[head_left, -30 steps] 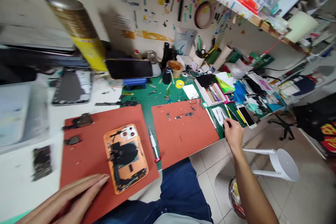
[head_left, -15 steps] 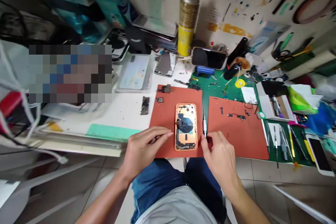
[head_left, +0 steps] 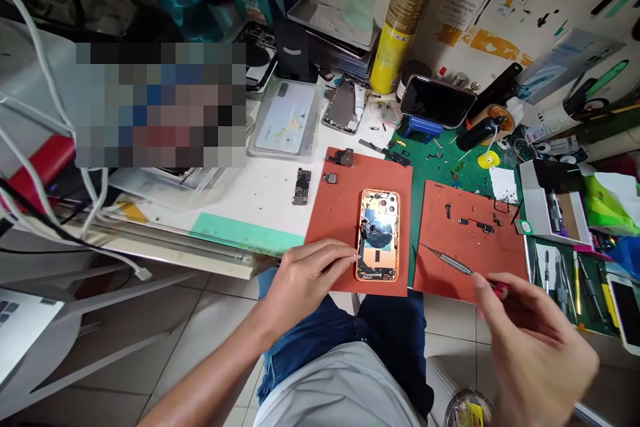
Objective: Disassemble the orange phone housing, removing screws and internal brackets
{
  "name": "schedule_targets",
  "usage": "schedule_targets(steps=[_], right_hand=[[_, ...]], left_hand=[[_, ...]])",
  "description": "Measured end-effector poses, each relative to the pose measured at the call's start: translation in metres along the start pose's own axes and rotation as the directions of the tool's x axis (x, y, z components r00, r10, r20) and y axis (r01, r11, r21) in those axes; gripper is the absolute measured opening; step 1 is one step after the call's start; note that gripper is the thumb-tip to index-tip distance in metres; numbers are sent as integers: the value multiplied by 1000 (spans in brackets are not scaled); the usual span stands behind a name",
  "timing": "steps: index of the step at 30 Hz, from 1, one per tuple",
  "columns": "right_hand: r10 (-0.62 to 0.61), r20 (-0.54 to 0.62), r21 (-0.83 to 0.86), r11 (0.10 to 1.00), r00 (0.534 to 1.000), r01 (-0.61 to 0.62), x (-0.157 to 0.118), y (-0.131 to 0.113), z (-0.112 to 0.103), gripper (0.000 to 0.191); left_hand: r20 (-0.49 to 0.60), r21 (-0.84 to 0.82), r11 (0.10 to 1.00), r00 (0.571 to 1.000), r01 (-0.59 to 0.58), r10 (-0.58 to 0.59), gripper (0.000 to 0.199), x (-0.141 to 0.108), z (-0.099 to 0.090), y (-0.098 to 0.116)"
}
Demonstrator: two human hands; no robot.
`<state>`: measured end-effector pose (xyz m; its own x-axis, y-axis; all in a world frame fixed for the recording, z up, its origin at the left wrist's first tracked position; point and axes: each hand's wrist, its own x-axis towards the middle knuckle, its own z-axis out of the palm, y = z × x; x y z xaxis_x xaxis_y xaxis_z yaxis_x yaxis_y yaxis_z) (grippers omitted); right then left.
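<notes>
An opened orange phone housing [head_left: 379,260] lies on the left red mat [head_left: 333,213], with its inner side up. My left hand [head_left: 315,273] is closed in a pinch, its fingertips right at the housing's lower left edge. Whether something tiny is between those fingertips, I cannot make out. My right hand [head_left: 535,340] is closed round a slim metal screwdriver [head_left: 453,262] with a red end. The screwdriver's tip points left, over the left part of the right red mat [head_left: 493,263].
Small phone parts [head_left: 484,227] lie on the right mat. A circuit board [head_left: 301,187] lies left of the mats. Behind stand a yellow spray can [head_left: 395,47] and a phone on a blue stand [head_left: 425,127]. Tools [head_left: 577,280] and a white box [head_left: 575,213] are at the right.
My right hand has moved right and picked up the screwdriver, which lay beside the housing. My left hand stays by the housing's left edge. The camera view has shifted.
</notes>
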<state>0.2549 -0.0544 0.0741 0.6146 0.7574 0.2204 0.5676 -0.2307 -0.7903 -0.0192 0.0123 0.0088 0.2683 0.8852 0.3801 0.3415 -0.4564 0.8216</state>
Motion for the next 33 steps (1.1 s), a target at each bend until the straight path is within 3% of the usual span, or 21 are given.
schedule_targets(steps=[4, 8, 11, 14, 17, 19, 22, 24, 27, 29, 33], right_hand=[[-30, 5, -25, 999, 1000, 30, 7, 8, -13, 35], [-155, 61, -95, 982, 986, 160, 18, 31, 2, 31], [-139, 71, -74, 987, 988, 144, 21, 37, 14, 38], [-113, 21, 22, 993, 993, 113, 16, 25, 18, 42], [-20, 64, 304, 953, 998, 0, 6, 4, 22, 30], [52, 217, 455, 878, 975, -148, 0, -7, 27, 23], [93, 416, 495, 812, 905, -310, -6, -15, 38, 22], [66, 415, 464, 842, 907, -274, -11, -15, 42, 27], [-58, 313, 410, 909, 948, -80, -20, -14, 44, 29], [-135, 287, 403, 915, 949, 8, -25, -15, 44, 26], [-194, 307, 421, 906, 932, 50, -28, -16, 47, 21]], left_hand=[[34, -32, 999, 999, 9, -8, 12, -3, 5, 1], [66, -60, 998, 998, 13, -9, 11, -5, 8, -2], [66, -71, 997, 998, 7, -2, 11, -5, 8, -4], [69, -77, 997, 998, -3, 8, 10, -5, 9, -5], [80, -82, 996, 997, -14, 20, 10, -5, 10, -6], [84, -83, 996, 996, -20, 27, 11, -5, 10, -7], [88, -75, 997, 996, -22, 29, 11, -5, 10, -7], [92, -69, 997, 995, -20, 27, 10, -5, 10, -7], [98, -61, 998, 995, -17, 23, 11, -4, 10, -6], [100, -56, 998, 995, -15, 21, 11, -4, 10, -6], [101, -49, 999, 995, -20, 24, 10, -5, 11, -7]])
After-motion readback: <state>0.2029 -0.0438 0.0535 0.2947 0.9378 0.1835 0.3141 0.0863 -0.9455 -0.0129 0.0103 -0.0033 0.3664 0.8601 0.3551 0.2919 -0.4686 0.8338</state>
